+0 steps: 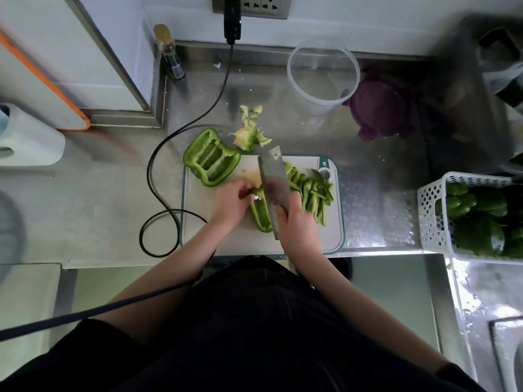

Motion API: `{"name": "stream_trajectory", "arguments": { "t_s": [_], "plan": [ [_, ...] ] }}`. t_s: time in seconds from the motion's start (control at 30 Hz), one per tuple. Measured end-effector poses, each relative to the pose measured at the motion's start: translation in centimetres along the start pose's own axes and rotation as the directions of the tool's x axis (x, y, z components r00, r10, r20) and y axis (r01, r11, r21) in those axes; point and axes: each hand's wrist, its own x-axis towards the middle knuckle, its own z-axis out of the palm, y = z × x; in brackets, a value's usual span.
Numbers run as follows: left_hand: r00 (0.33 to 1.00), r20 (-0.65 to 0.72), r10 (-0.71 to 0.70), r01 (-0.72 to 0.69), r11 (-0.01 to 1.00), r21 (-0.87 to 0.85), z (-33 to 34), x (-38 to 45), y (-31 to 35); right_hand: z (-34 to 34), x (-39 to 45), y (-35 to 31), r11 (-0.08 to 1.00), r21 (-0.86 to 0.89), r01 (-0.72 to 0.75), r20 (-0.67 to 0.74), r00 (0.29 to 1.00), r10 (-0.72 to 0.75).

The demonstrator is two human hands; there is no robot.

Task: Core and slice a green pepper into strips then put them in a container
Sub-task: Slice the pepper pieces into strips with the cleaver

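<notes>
- left hand: fingers curled, pinching the far end of the pepper piece at frame centre, holding it down on the cutting board
- right hand: clenched round the handle of the cleaver; handle itself hidden in the fist
- cleaver: blade stands on edge, runs from near the right hand up toward upper centre of the frame, tip just past the board's far edge; blade lies along the right side of the pepper piece, touching it or just beside it, cannot tell which
- pepper piece: long axis runs near-to-far, roughly parallel to the blade, inner side up, near end pointing to the lower frame
- cut strips: loose pile on the board right of the blade, most lying near-to-far
- pepper half: open side up, at the board's upper-left corner, partly hanging over onto the desk
- core and trimmings: on the desk just beyond the board, centre-upper frame
- clear container: open, upright, upper right of centre; purple lid just right of it
- white basket: right edge of frame, holds whole green peppers
- black cable: loops across the desk left of the board
</notes>
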Motion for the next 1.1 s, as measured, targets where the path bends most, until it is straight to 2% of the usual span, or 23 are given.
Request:
{"name": "stream_trajectory", "arguments": {
  "t_s": [0.1, 0.23, 0.6, 0.73, 1.0, 1.1],
  "plan": [
    [1.0, 0.004, 0.009, -0.009, 1.0, 0.015, -0.2, 0.2, 0.3, 0.4, -0.1, -0.2, 0.998, -0.056, 0.03, -0.005, 1.0, -0.03],
    [0.999, 0.0, -0.032, 0.032, 0.999, 0.003, -0.3, 0.2, 0.4, 0.4, 0.0, -0.1, 1.0, -0.009, -0.014, -0.08, 0.997, 0.013],
    [0.996, 0.012, -0.088, 0.089, 0.993, -0.083, -0.2, 0.2, 0.2, 1.0, 0.8, -1.0, 0.996, -0.088, -0.029, -0.022, 0.999, 0.027],
    [0.998, -0.01, -0.065, 0.064, 0.995, -0.078, -0.1, 0.1, 0.2, 1.4, 1.0, -0.8, 0.985, -0.167, -0.036, -0.013, 0.999, 0.034],
    [0.999, -0.03, -0.028, 0.027, 0.998, -0.057, 0.0, 0.1, 0.2, 2.5, 1.7, -0.7, 0.992, -0.115, -0.053, 0.028, 0.998, 0.056],
    [1.0, -0.021, -0.018, 0.016, 0.998, -0.058, 0.1, 0.2, 0.0, 2.7, 1.8, -0.5, 0.986, -0.163, -0.043, 0.028, 0.998, 0.049]
  ]
}}
